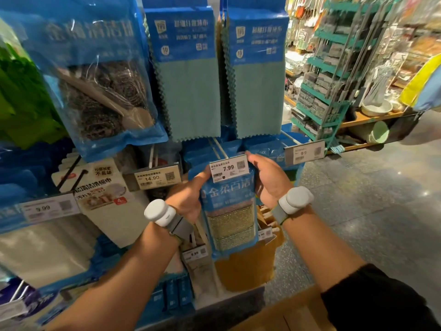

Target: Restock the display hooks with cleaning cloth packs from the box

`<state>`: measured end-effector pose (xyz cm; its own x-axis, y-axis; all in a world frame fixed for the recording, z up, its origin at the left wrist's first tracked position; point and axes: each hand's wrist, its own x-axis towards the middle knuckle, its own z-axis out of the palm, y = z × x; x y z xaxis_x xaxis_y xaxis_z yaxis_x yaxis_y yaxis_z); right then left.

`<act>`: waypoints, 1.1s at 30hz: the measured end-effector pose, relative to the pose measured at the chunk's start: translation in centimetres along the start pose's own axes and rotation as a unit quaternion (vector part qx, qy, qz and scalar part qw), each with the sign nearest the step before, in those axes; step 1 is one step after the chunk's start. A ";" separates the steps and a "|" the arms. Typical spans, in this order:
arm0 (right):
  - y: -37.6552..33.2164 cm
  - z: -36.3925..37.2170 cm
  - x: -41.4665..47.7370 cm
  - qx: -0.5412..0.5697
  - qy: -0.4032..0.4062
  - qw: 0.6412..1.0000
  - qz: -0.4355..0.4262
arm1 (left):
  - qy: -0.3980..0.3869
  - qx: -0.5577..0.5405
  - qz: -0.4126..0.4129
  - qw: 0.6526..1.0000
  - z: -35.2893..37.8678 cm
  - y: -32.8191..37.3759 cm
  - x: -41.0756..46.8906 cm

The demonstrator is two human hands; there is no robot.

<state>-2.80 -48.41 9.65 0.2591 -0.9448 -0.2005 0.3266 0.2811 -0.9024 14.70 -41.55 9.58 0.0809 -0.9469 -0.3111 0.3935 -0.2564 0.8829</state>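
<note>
A blue cleaning cloth pack [230,220] with gold scouring pads showing through its window hangs in front of me, its top behind the 7.99 price tag [229,168] at the tip of a white display hook [218,148]. My left hand [188,199] grips the pack's upper left edge. My right hand [267,180] grips its upper right edge, fingers reaching up beside the tag. More blue packs [265,145] hang on the hooks behind. The box is not in view.
Teal cloth packs [191,91] hang on the row above, a steel-wool pack [100,91] to the left. Other price tags [155,179] stick out on neighbouring hooks. A green wire rack [334,75] stands across the aisle floor [381,199] at right.
</note>
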 end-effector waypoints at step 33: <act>8.0 -3.8 -1.9 -0.117 0.023 0.985 0.123 | 0.164 0.372 0.093 0.909 -6.8 -4.1 5.1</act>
